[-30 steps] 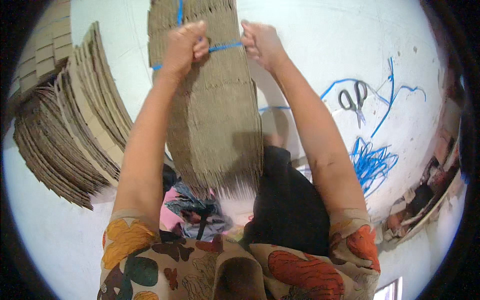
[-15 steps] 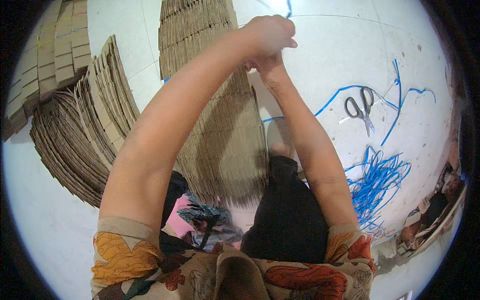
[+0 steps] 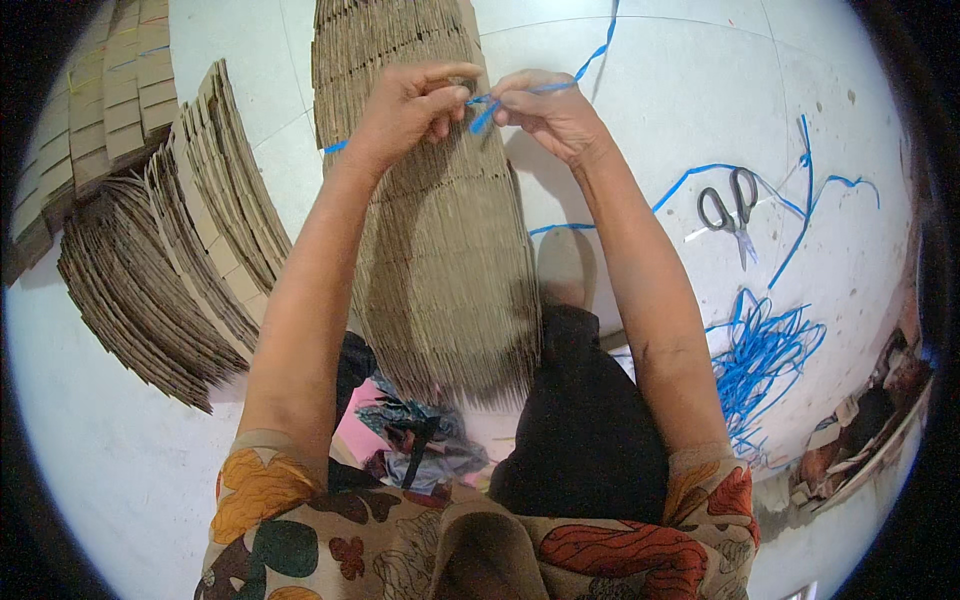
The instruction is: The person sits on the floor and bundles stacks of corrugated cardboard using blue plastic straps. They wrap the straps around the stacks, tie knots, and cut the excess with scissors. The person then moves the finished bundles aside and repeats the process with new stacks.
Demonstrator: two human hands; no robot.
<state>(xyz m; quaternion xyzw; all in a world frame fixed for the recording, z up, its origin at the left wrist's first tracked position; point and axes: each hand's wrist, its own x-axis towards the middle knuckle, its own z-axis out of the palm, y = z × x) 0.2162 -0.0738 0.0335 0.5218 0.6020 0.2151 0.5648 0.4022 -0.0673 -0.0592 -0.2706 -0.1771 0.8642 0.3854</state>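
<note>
A long stack of brown corrugated cardboard pieces (image 3: 445,270) runs away from me between my legs. Above its far part, both hands pinch a blue plastic strap (image 3: 597,62). My left hand (image 3: 412,108) grips it between thumb and fingertips. Close beside it on the right, my right hand (image 3: 545,108) holds the same strap, and a short end hangs down between the two hands. From the right hand the strap runs up and away beyond the top edge. Blue strap also shows at the stack's left side and on the floor at its right.
Black-handled scissors (image 3: 733,212) lie on the floor at right, among loose blue strap pieces. Nearer me is a tangled heap of blue strap (image 3: 762,360). More cardboard stacks (image 3: 130,290) stand at left. A pile of scraps (image 3: 850,440) lies at far right.
My hands were crossed together at the stack's right edge. They have separated, the left moving left over the stack, with the blue strap now visible between them.
</note>
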